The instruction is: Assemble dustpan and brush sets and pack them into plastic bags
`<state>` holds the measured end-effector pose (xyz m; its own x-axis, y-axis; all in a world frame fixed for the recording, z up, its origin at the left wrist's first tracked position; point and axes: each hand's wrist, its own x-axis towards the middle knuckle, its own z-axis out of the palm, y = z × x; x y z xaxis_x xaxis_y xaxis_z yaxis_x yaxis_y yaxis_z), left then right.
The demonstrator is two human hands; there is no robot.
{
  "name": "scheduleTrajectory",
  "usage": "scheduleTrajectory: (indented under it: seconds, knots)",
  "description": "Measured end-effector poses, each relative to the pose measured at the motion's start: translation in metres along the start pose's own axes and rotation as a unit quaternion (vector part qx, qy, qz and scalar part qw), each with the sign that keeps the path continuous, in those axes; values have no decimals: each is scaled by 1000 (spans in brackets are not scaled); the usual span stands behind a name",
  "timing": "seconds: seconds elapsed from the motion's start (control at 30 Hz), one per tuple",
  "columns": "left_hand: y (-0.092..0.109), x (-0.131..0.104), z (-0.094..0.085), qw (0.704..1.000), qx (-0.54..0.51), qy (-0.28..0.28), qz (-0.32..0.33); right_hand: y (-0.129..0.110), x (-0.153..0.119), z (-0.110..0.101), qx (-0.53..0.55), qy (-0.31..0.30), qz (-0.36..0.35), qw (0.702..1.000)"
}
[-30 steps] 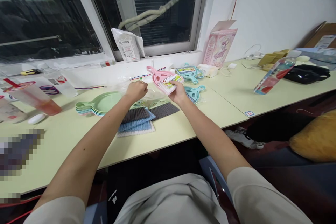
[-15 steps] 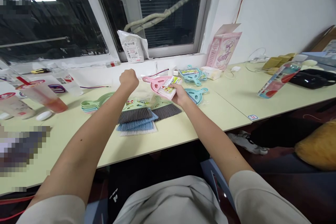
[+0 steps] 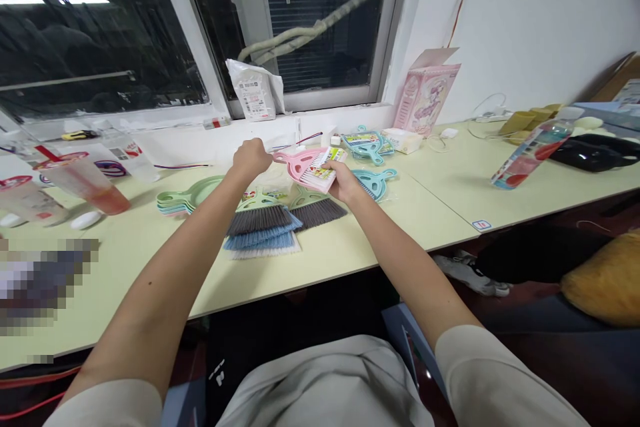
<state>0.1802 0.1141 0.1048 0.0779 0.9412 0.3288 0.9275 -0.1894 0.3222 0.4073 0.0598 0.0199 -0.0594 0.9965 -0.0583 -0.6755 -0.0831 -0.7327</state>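
Note:
My right hand (image 3: 345, 181) is closed around the bristle end of a pink dustpan-and-brush set (image 3: 306, 168) with a printed label, held above the table. My left hand (image 3: 253, 159) is a fist at the tip of the set's handle; whatever its fingers grip is hidden. Beneath lie green brushes (image 3: 260, 203) with dark bristles, with blue and white bristles stacked below them. Left of these, partly behind my left forearm, is a stack of dustpans (image 3: 175, 201), green on top. Blue dustpan-and-brush sets (image 3: 369, 145) in clear wrapping lie behind my right hand.
Drink cups (image 3: 83, 183) stand at the left, by a white mouse-shaped object (image 3: 86, 220). A pink box (image 3: 426, 97) and a white packet (image 3: 257, 93) stand near the window. To the right are a bottle (image 3: 533, 152) and a black case (image 3: 593, 147). The table's front edge runs before me.
My left fist has moved slightly right and down, to the tip of the pink handle. My right hand still holds the pink set in nearly the same place.

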Motion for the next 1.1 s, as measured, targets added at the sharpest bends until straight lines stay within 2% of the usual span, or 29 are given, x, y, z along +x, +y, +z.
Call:
scheduleTrajectory:
  seconds: [0.1,0.23,0.5,0.77,0.93,1.1]
  knots:
    - [6,-13,4,1000,25,3,13,2,2,0,-18,4,-29,999]
    - [17,-27,11,999,-3,13,48,3,-1,4,-33,31,-55,997]
    - [33,-42,16,994,-53,13,90,2,-13,13,-50,14,-28,998]
    - [32,-50,21,988,-88,27,128,7,-10,11,-30,-13,-41,999]
    - [29,-47,28,981,-65,64,173,7,-9,12,-6,-5,-63,998]
    - [28,-45,32,984,-93,71,137,5,-11,14,-6,18,-38,999]
